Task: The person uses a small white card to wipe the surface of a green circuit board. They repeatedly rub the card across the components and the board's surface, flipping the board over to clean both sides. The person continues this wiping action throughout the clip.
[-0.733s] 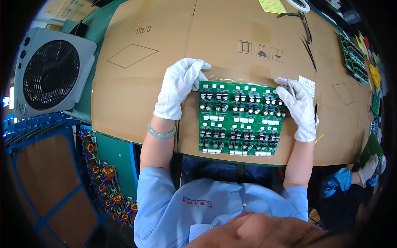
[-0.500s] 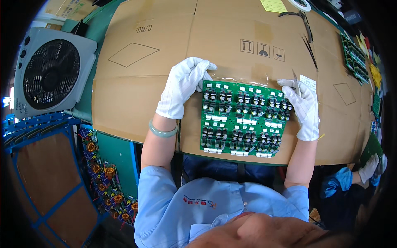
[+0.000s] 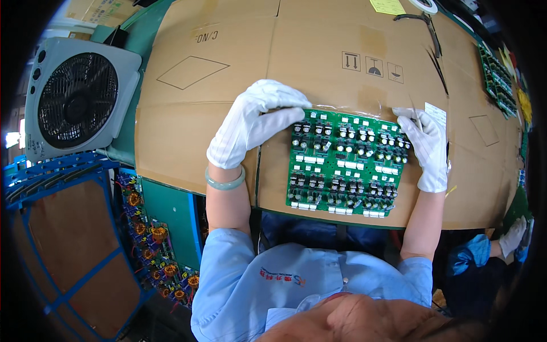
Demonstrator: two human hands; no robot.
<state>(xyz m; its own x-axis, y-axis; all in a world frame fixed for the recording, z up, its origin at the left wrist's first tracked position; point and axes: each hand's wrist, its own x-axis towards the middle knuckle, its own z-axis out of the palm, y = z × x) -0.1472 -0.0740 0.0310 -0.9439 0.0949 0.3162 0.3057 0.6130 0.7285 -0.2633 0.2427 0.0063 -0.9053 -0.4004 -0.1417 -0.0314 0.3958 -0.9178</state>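
Note:
A green circuit board (image 3: 348, 165) lies on brown cardboard in front of me, carrying rows of black parts, round capacitors and white connectors. My left hand (image 3: 259, 122), in a white glove, has its thumb and fingertips closed at the board's upper left corner; the fingertips' exact contact is hard to see. At the upper right corner is my right hand (image 3: 426, 145), also gloved. Its fingers are closed round a thin pointed metal tool (image 3: 416, 115), which looks like tweezers, and rest against the board's right edge. Much of the tool is hidden by the glove.
The cardboard sheet (image 3: 228, 51) covers the table. A grey box fan (image 3: 80, 102) stands left, above boards with copper coils (image 3: 159, 233). More green boards (image 3: 497, 80), black tools (image 3: 436, 51) and a tape roll (image 3: 424, 5) lie far right. A co-worker's gloved hand (image 3: 513, 236) shows at right.
My left hand's fingers have stretched and its thumb has parted from the palm, at the same board corner. The right hand stays by the right edge. The whole view has shifted slightly.

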